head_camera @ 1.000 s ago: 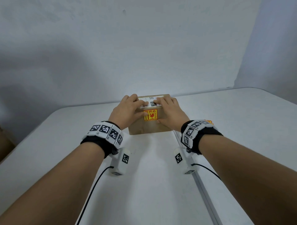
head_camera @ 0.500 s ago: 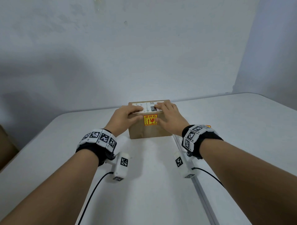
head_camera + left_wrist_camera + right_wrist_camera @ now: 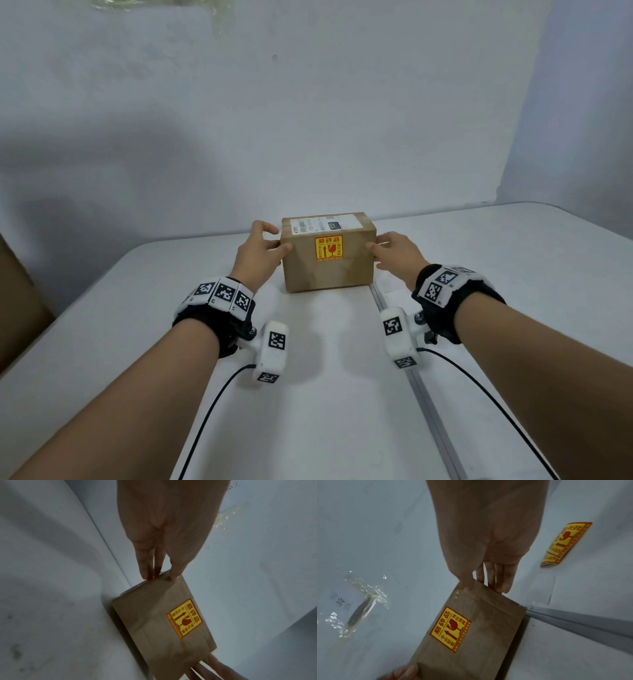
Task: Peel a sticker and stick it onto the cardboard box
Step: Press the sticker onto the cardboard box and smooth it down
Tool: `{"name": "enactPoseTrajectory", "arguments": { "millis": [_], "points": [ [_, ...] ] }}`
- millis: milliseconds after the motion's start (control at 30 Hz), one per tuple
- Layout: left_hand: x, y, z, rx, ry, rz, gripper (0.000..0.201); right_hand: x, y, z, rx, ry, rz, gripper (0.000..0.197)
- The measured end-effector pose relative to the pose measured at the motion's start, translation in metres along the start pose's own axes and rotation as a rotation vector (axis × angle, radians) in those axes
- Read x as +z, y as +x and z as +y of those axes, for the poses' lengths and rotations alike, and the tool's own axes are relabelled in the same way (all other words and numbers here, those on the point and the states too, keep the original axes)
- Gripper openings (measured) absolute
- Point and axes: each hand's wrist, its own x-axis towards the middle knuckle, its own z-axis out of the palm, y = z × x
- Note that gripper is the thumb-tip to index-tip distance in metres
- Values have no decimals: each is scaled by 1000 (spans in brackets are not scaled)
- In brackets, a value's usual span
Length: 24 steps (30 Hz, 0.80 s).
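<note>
A brown cardboard box (image 3: 329, 274) stands on the white table (image 3: 325, 394). A yellow and red fragile sticker (image 3: 329, 247) lies flat on its near face, also plain in both wrist views (image 3: 184, 618) (image 3: 450, 629). My left hand (image 3: 260, 250) holds the box's left end, thumb on the near face and fingers round the side. My right hand (image 3: 394, 251) holds the right end the same way. A white shipping label (image 3: 325, 222) covers the box top.
A metal rail (image 3: 424, 394) runs along the table from under the box's right corner toward me. A stack of spare yellow stickers (image 3: 565, 543) lies on the table right of the box. A brown cardboard piece (image 3: 17, 301) stands at the table's left edge. The wall is close behind.
Both hands have slid off the box's top and the sticker, out to the left and right ends. The sticker now shows fully on the near face.
</note>
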Motion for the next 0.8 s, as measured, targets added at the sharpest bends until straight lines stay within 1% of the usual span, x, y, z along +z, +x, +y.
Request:
{"name": "enactPoseTrajectory", "arguments": {
  "millis": [67, 133, 200, 233, 267, 300, 367, 400, 433, 467, 500, 600, 633, 700, 800],
  "points": [
    [3, 3, 4, -20, -55, 99, 26, -1, 0, -5, 1, 74, 7, 40],
    [3, 6, 8, -47, -148, 163, 21, -2, 2, -13, -2, 137, 9, 46],
    [2, 9, 9, -68, -158, 150, 13, -1, 6, -18, 7, 186, -1, 49],
    [2, 11, 8, -71, -124, 108, 15, 0, 8, -21, 16, 205, -6, 51],
    [2, 12, 7, -74, -78, 50, 22, 2, 11, -24, 26, 217, -14, 52],
    [2, 12, 5, -76, -25, -18, 35, 3, 14, -27, 36, 218, -23, 54],
    [0, 14, 2, -84, 107, -144, 77, 7, 17, -34, 40, 191, -41, 54],
    [-1, 14, 3, -90, 166, -196, 93, 9, 19, -36, 32, 170, -48, 53],
    [-1, 15, 2, -95, 206, -236, 101, 10, 21, -39, 23, 144, -55, 52],
    [-1, 16, 2, -95, 235, -261, 102, 12, 22, -40, 10, 120, -61, 52],
    [-1, 18, 0, -88, 255, -260, 97, 14, 23, -41, -2, 99, -67, 53],
    [3, 25, -5, -38, 330, -186, 71, 19, 27, -41, -28, 72, -79, 56],
    [4, 28, -7, -23, 368, -170, 66, 21, 29, -40, -27, 72, -81, 56],
    [6, 34, -10, -15, 435, -170, 62, 23, 33, -39, -18, 75, -68, 56],
    [10, 43, -10, -11, 486, -163, 61, 22, 41, -33, -4, 84, -8, 57]
  ]
}}
